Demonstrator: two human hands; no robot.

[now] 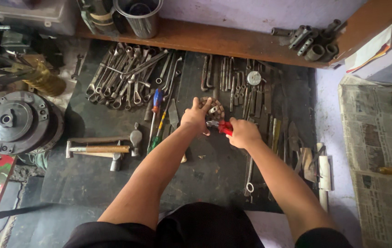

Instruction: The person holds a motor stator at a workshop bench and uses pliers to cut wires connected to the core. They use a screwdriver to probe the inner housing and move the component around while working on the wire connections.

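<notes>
— Head view: what is each hand doing on the dark mat [90,183]?

— Left hand [196,118] has its fingers clenched on a round toothed part [213,109] near the mat's middle. Right hand [243,133] grips red-handled pliers [221,126], whose nose touches that part.

— Step in hand?

— Probably working something loose at its rim; the tip is too small to tell. Keeping the part steady matters most. Wrenches [127,78] lie toward the far left corner, hammers [113,149] by the left edge.

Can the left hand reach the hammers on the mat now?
Probably not yet: the left hand is holding a round part. The hammers lie uncovered to its left, so the path looks free once it lets go.
</notes>
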